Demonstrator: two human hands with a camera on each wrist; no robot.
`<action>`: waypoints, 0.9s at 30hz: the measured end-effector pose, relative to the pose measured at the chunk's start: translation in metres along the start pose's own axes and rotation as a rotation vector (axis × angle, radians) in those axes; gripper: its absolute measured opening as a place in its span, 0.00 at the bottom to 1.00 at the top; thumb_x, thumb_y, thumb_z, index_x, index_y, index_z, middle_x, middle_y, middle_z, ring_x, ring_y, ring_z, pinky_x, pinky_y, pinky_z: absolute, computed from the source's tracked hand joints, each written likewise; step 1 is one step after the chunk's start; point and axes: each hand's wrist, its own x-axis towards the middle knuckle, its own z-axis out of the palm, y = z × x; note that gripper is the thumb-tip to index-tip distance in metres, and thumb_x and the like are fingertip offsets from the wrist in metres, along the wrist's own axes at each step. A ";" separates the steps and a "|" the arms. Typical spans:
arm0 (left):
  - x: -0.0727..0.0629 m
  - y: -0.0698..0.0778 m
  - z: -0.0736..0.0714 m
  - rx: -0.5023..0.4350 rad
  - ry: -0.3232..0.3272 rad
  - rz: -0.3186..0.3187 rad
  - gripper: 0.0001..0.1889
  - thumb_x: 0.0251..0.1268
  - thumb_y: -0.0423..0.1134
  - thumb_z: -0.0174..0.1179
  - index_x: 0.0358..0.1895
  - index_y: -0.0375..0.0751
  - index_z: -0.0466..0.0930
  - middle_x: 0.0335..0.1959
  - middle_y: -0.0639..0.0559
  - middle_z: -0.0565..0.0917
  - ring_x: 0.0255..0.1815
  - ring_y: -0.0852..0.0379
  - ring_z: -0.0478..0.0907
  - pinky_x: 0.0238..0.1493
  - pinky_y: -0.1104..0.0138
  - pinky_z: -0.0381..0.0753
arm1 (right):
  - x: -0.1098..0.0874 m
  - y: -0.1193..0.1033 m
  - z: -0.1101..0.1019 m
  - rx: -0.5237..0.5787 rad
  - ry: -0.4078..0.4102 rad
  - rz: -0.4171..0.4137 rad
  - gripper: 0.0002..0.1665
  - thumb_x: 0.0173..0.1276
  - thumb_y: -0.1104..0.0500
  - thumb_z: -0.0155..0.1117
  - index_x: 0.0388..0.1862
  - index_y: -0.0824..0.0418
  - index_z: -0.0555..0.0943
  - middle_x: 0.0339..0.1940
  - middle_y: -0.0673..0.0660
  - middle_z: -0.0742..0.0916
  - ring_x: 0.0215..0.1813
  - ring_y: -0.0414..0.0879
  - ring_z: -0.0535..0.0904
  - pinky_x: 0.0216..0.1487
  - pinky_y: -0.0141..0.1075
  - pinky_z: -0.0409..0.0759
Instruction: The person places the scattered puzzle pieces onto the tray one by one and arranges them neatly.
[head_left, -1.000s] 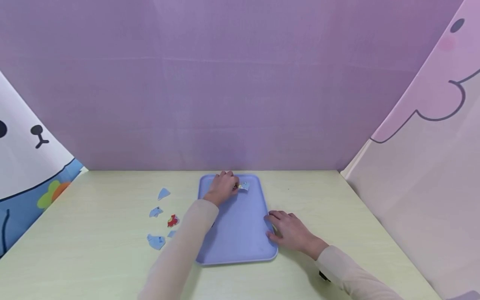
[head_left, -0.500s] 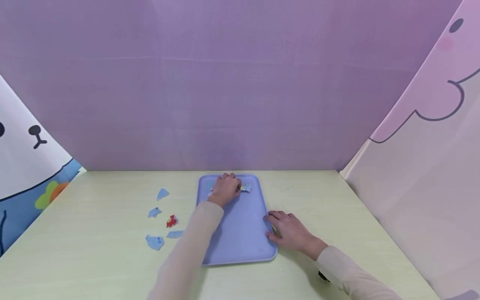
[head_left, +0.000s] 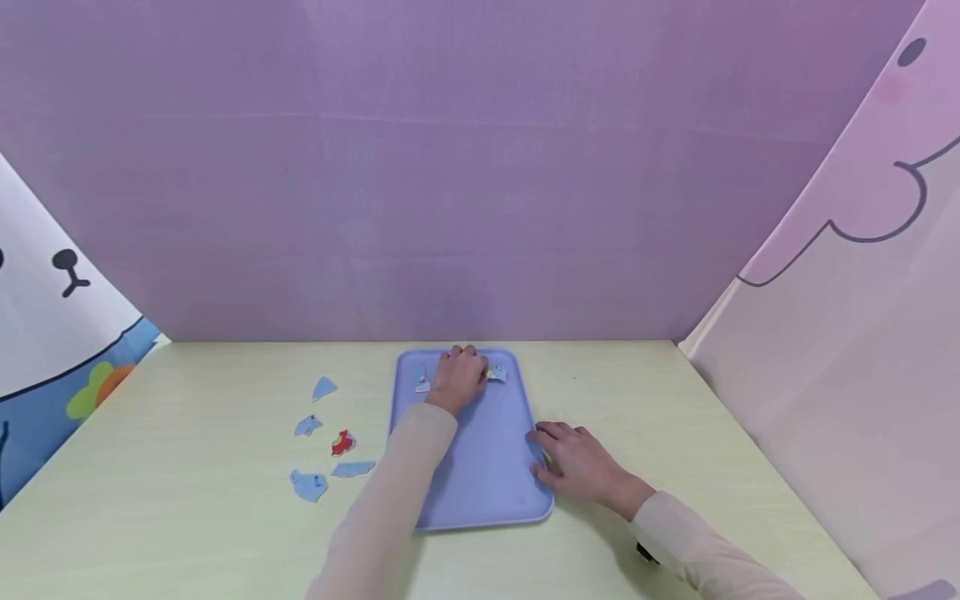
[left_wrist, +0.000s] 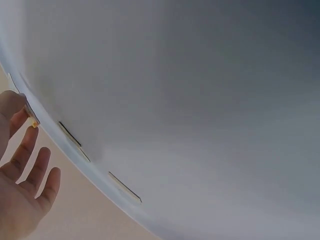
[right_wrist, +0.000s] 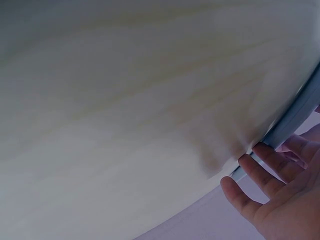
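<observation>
My left hand [head_left: 459, 379] is low over the far end of the blue tray [head_left: 487, 467]. Between its thumb and index finger it pinches a flat printed puzzle piece [left_wrist: 31, 112], its other fingers loosely bent. In the head view, a light-blue and yellow part [head_left: 497, 373] of that piece shows right of the fingers. Another puzzle piece [head_left: 422, 379] lies in the tray's far left corner, partly behind the hand. At the tray's right side, my right hand [head_left: 581, 462] rests with relaxed fingers, thumb and index fingertips touching the rim [right_wrist: 295, 117].
Left of the tray, several loose pieces are scattered on the pale table [head_left: 187, 500]: a blue triangle [head_left: 324, 388], a small blue piece [head_left: 307, 425], a red piece [head_left: 342, 442], a blue strip [head_left: 353, 469] and a larger blue piece [head_left: 308, 485]. A purple backdrop [head_left: 480, 208] rises behind.
My left hand has slid a little to the right along the tray's far end with the puzzle piece. Its arm has uncovered the blue strip and the corner piece. The right hand stays put.
</observation>
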 end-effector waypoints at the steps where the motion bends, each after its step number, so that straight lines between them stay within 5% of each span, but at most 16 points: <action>1: 0.000 0.001 0.000 0.002 -0.001 -0.004 0.06 0.58 0.42 0.59 0.37 0.50 0.83 0.40 0.51 0.80 0.43 0.49 0.74 0.47 0.54 0.74 | 0.000 0.000 0.000 -0.001 0.000 0.000 0.27 0.61 0.45 0.58 0.55 0.58 0.75 0.57 0.60 0.78 0.58 0.54 0.73 0.50 0.52 0.73; 27: -0.001 0.002 -0.003 0.005 -0.027 -0.064 0.11 0.58 0.44 0.60 0.44 0.50 0.82 0.44 0.51 0.79 0.49 0.48 0.74 0.51 0.53 0.73 | 0.001 -0.004 -0.002 -0.008 0.018 -0.022 0.27 0.61 0.47 0.59 0.55 0.59 0.75 0.56 0.60 0.78 0.57 0.54 0.74 0.50 0.51 0.74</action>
